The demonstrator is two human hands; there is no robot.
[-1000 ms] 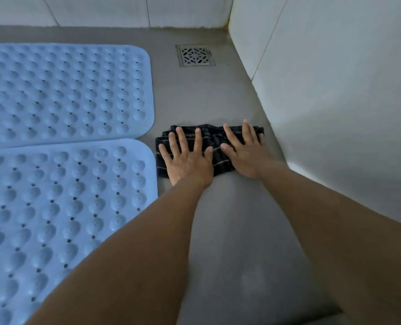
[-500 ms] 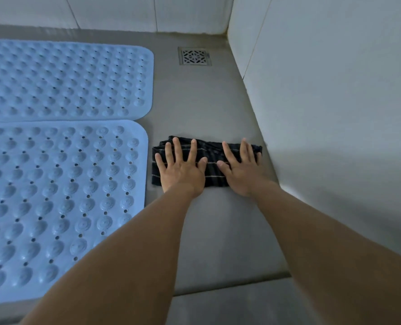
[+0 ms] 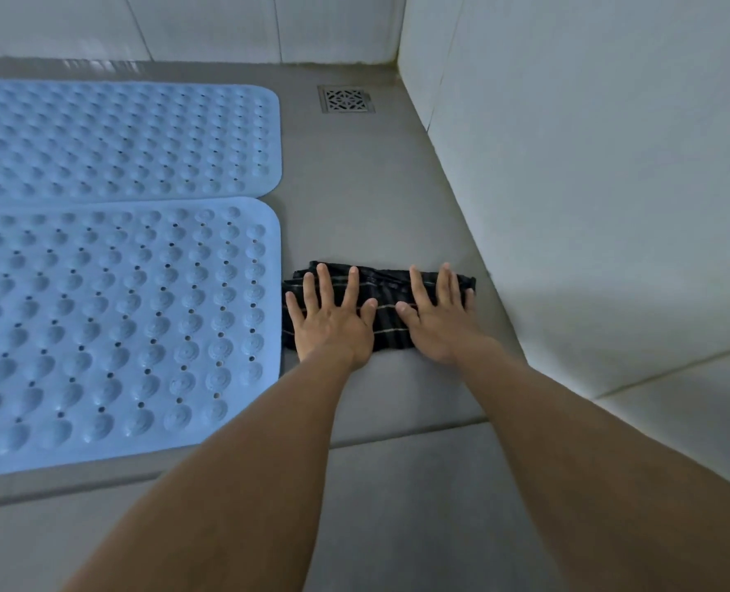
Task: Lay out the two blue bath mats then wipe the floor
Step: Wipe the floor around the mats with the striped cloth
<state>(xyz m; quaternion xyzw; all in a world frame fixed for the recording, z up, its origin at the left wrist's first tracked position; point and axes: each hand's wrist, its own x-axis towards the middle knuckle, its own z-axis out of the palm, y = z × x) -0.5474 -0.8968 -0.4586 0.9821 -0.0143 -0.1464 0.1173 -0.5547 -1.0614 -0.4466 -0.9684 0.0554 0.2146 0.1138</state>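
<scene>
The mats are done: the far bath mat [image 3: 120, 138] and the near bath mat [image 3: 111, 326] lie flat, edge to edge, left of the fingers [image 3: 324, 284]. The wiping step is in hand. The left hand [image 3: 333, 322] and right hand [image 3: 440, 322] press palms-down, side by side, on a dark striped cloth [image 3: 386, 322]. The left fingers are spread and the right ones lie closer together, all straight and flat on the fabric. The cloth lies on the grey floor [image 3: 376, 198], its left end just beside the near mat's edge and its right end near the white wall [image 3: 589, 164].

The next move, I judge, calls for even downward pressure from both palms while the cloth slides along the bare strip, kept clear of the mat edge so that it does not lift.

Compared with a second ago, the hands and cloth sit nearer the person. Then they lay level with the seam between the mats; now they are beside the near mat, and the drain [image 3: 346, 99] lies farther beyond the fingertips.
</scene>
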